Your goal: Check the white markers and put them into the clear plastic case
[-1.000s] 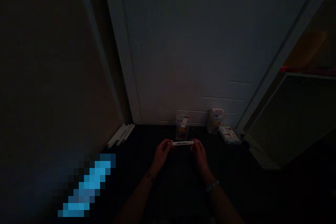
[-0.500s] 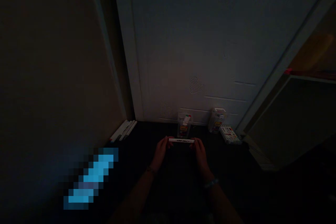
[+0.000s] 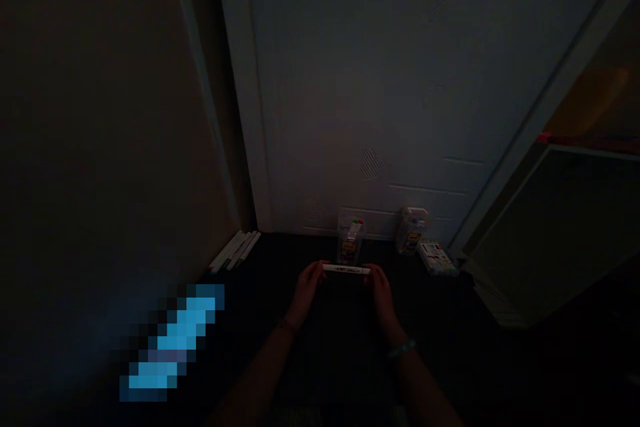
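A white marker (image 3: 346,269) with dark print along its side lies level between my two hands, above the dark tabletop. My left hand (image 3: 307,283) is closed on its left end, and my right hand (image 3: 379,285) grips the right end. Just beyond the marker stands a clear plastic case (image 3: 350,247) with a couple of markers inside, their red and green ends showing. The dim light hides most detail of my fingers.
Several white markers (image 3: 235,250) lie at the left by the wall. A second clear case (image 3: 412,232) stands back right, beside a flat marker pack (image 3: 438,257). A pale panel with heart patterns (image 3: 371,165) rises behind. At lower left is a pixelated bright blue patch (image 3: 175,340).
Both hands keep hold of the marker in nearly the same place. The marker's printed side looks slightly turned, and the view has shifted a little.
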A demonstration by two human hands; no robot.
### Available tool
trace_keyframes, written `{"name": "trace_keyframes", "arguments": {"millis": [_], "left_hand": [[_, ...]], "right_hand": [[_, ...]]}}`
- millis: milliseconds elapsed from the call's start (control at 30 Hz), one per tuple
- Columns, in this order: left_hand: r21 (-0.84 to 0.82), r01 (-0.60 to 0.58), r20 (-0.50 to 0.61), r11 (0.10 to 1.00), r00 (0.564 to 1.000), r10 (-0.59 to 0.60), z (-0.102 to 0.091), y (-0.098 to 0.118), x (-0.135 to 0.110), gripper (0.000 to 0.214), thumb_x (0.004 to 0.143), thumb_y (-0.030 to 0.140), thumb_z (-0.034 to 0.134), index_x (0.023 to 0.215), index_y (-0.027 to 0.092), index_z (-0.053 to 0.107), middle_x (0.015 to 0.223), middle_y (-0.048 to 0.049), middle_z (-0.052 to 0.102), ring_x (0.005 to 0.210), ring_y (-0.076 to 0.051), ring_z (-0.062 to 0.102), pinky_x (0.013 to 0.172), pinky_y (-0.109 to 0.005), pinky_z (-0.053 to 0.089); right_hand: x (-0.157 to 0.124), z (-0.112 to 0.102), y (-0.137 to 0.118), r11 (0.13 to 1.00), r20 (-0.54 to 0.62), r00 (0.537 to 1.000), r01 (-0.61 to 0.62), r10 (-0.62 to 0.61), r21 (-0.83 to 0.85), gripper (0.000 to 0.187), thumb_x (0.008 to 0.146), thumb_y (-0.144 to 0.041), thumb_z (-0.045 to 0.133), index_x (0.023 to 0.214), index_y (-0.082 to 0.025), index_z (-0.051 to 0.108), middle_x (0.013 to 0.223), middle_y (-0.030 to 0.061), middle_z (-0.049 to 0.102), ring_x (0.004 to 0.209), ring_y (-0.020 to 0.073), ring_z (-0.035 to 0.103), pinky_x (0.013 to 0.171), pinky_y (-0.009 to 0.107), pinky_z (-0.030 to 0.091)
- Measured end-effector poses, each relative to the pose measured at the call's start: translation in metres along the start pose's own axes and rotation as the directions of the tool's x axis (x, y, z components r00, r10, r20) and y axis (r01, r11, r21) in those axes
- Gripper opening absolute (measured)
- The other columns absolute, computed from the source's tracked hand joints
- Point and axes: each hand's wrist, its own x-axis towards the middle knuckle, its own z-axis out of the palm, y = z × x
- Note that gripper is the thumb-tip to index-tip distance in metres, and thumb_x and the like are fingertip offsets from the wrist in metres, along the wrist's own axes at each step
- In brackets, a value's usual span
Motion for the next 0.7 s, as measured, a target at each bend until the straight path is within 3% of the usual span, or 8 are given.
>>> {"name": "trace_keyframes", "arguments": {"millis": [433,700], "left_hand": [[-0.244,0.131,-0.072,0.961,0.986,-0.153,-0.003,-0.015,0.004,0.051,0.070,0.058,0.055,0.092,0.014,0.068,0.076,-0.0049,0.063,0.062,-0.010,0.052,0.057,-0.022,0.038],[-0.408,0.125,-0.042,0.904,0.987,-0.155,-0.006,-0.022,0.009,0.042,0.065,0.048,0.066,0.091,0.015,0.068,0.075,-0.0025,0.061,0.062,-0.007,0.050,0.058,-0.019,0.039]], "right_hand": [[-0.003,0.002,-0.005,0.995,0.070,0.998,-0.016,0.009,0.103,0.033,0.070,-0.043,0.064,0.097,-0.023,0.061,0.084,0.0015,0.063,0.073,0.0163,0.056,0.062,0.025,0.043],[0.001,-0.001,-0.001,0.987,0.064,0.998,-0.017,0.007,0.159,0.036,0.080,-0.048,0.050,0.102,-0.023,0.063,0.072,0.0003,0.058,0.067,0.0129,0.051,0.061,0.024,0.041]]}}
